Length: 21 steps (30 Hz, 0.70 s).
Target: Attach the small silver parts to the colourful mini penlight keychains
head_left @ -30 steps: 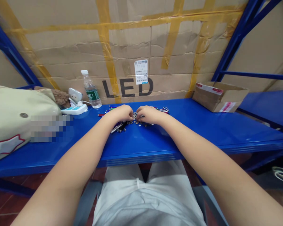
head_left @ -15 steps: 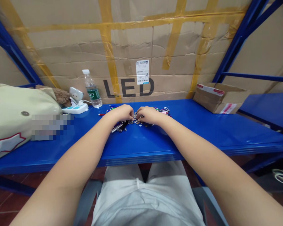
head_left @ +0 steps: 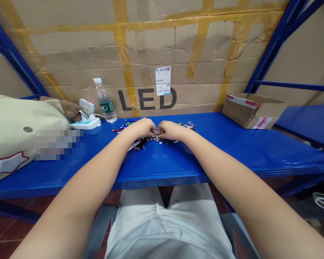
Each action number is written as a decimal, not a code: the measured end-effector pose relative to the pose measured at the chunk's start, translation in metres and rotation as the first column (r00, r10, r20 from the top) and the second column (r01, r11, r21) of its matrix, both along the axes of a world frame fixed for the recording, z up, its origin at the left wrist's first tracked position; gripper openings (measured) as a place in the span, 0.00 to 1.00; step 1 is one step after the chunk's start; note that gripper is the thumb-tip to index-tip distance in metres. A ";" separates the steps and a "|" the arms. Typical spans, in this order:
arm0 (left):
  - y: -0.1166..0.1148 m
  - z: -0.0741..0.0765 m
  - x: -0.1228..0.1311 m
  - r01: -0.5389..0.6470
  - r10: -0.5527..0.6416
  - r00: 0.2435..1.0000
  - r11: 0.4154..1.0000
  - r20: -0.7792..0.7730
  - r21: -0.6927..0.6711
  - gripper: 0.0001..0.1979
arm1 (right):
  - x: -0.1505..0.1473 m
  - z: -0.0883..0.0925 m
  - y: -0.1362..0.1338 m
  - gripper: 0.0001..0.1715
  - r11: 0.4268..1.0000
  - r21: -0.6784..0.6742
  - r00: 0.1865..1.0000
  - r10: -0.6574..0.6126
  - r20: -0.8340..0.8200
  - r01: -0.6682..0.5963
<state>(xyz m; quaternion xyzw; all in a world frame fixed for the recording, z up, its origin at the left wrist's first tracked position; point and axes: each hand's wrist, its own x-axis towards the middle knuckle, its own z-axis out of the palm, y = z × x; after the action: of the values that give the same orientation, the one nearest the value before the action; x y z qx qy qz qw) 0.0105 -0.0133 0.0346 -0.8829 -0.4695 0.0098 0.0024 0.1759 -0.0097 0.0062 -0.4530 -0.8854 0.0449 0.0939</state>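
Small round metal pieces (head_left: 156,139), like coins or buttons, lie on the blue table between and below my hands. My left hand (head_left: 146,127) is closed, fingertips down at the left side of these pieces; whatever it pinches is hidden. Facing it, my right hand (head_left: 169,130) has curled fingers, with a few of the small round pieces showing in its grasp. Dark and silver pens (head_left: 137,145) lie under and in front of my left wrist. Beyond that wrist are coloured pens (head_left: 118,130). Thin looped cords (head_left: 189,125) lie behind my right wrist.
A water bottle (head_left: 105,102), a white power strip (head_left: 86,124) and a pale bag (head_left: 21,133) stand on the left. An open cardboard box (head_left: 252,111) sits at the right. Behind the table (head_left: 162,163) rises a large taped carton (head_left: 97,54).
My hands stay over the small round pieces, their fingers shifting slightly. The whole view has moved a little; nothing else visibly differs.
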 end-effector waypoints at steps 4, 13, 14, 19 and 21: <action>-0.011 0.008 0.001 -0.012 0.012 1.000 0.999 -0.002 -0.036 0.10 | 0.002 -0.001 0.001 0.09 1.000 0.019 1.000 0.006 -0.022 -0.005; -0.011 0.007 0.001 -0.042 0.036 0.998 0.990 -0.044 -0.137 0.09 | 0.005 0.001 -0.001 0.07 0.999 0.037 1.000 0.016 0.006 -0.016; -0.011 0.006 0.001 -0.051 0.046 0.998 0.990 -0.040 -0.129 0.09 | 0.005 0.001 -0.001 0.07 0.999 0.037 1.000 0.015 0.005 -0.016; -0.010 0.003 0.003 -0.044 0.043 0.999 0.995 -0.016 -0.092 0.07 | 0.003 0.000 0.000 0.10 0.996 0.043 0.996 0.082 -0.041 -0.080; -0.009 0.002 0.003 -0.047 0.047 0.999 0.994 -0.004 -0.094 0.07 | 0.002 -0.001 0.000 0.10 0.993 0.033 0.992 0.114 -0.051 -0.113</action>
<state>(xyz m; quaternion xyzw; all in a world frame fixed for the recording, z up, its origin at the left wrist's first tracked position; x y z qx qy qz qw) 0.0136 -0.0221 0.0371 -0.8706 -0.4894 0.0327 -0.0391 0.1782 -0.0100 0.0049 -0.3991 -0.9075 0.0489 0.1212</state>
